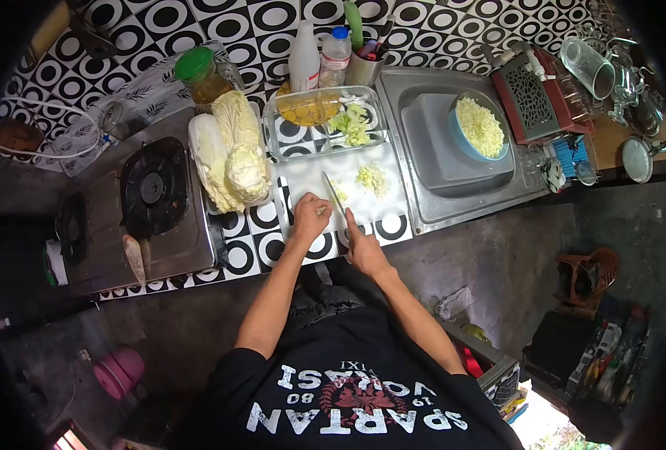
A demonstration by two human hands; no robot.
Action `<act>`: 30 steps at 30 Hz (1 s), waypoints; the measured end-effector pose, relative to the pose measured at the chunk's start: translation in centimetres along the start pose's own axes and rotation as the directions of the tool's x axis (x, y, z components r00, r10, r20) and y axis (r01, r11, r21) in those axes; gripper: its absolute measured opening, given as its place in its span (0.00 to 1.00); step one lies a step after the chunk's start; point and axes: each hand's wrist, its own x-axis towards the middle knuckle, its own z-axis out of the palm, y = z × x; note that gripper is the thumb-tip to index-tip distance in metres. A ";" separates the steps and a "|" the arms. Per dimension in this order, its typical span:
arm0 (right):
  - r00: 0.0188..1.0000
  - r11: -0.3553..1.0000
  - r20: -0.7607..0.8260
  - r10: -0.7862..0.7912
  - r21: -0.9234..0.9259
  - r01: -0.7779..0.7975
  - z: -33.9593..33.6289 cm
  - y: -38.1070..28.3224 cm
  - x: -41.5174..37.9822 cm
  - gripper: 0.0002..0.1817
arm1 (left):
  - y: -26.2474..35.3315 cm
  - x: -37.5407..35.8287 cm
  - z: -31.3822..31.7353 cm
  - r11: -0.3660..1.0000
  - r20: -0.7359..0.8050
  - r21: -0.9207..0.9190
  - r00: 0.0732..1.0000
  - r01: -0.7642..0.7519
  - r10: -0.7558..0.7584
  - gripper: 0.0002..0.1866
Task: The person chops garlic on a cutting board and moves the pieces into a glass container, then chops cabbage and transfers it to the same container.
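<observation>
We are partway through chopping: the knife (334,196) lies blade-down across the white cutting board (303,180), its handle gripped in our right hand (363,251), while our left hand (310,216), fingers curled together, presses on something too small to make out just beside the blade. A small chopped pile (372,178) sits farther up the board, with cabbage halves (231,150) to the left and a blue bowl (481,127) of shreds in the sink. Next, we judge, comes a downward cut close to those curled fingers.

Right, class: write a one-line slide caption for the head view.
Left hand steadies cabbage while right hand slices with a knife on the white cutting board.
</observation>
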 end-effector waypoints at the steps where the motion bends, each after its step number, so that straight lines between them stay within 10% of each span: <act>1: 1.000 1.000 0.006 -0.004 -0.001 0.004 -0.1 0.0 -0.6 0.47 | -0.1 0.0 -0.1 1.000 0.020 0.013 1.000 -0.017 0.017 0.05; 13: 0.999 0.999 -0.010 0.048 -0.024 -0.048 1.5 1.1 0.6 0.47 | 0.0 0.1 -0.2 0.999 0.004 -0.017 0.999 0.041 -0.041 0.08; 30: 0.966 0.950 -0.099 0.238 0.231 -0.210 0.1 0.5 -5.6 0.18 | 0.0 0.0 0.0 0.997 -0.021 -0.079 1.000 0.020 -0.022 0.04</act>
